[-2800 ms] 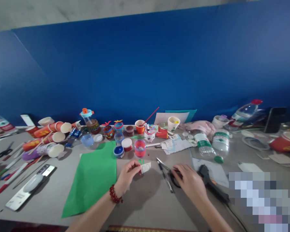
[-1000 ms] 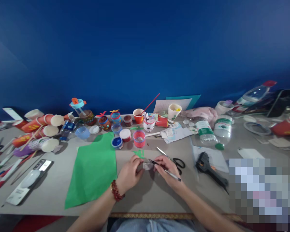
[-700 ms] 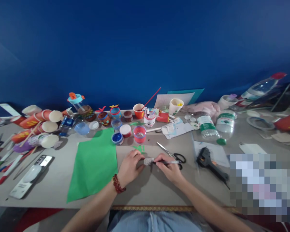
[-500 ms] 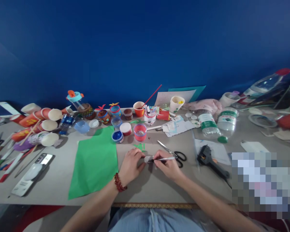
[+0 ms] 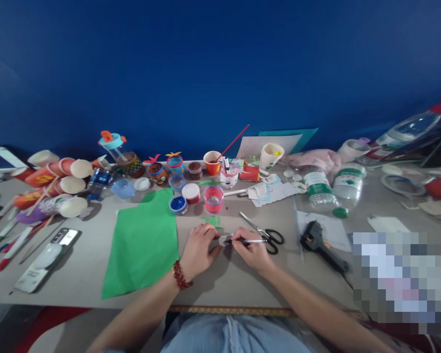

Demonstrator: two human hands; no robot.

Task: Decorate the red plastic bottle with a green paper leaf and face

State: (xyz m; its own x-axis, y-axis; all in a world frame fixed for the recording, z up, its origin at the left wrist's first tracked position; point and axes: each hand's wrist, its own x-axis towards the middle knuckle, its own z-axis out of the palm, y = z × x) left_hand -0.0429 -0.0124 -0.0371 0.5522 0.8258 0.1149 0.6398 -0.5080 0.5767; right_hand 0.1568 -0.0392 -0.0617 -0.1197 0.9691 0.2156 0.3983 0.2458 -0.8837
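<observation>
My right hand (image 5: 255,251) is closed around a slim dark pen (image 5: 255,240), whose tip meets a small pale oval piece (image 5: 224,240). From the other side, the thumb and fingertips of my left hand (image 5: 200,248) pinch the edge of that piece. What is drawn on it is too small to make out. Just beyond my fingers lie green paper cutouts (image 5: 212,222). Scissors (image 5: 262,232) with black handles rest beyond my right hand. Left of my left wrist is a sheet of green paper (image 5: 141,247).
Along the back stand paint pots (image 5: 178,205), a pink cup (image 5: 213,200), an orange paper cup (image 5: 212,164) and plastic bottles (image 5: 319,189). A glue gun (image 5: 321,245) lies to the right. To the left are a phone (image 5: 46,262), stacked paper cups (image 5: 53,176) and markers (image 5: 14,248).
The pen has shifted slightly left over the pale piece with my right hand. My left hand stays on the piece. The camera view has moved a little.
</observation>
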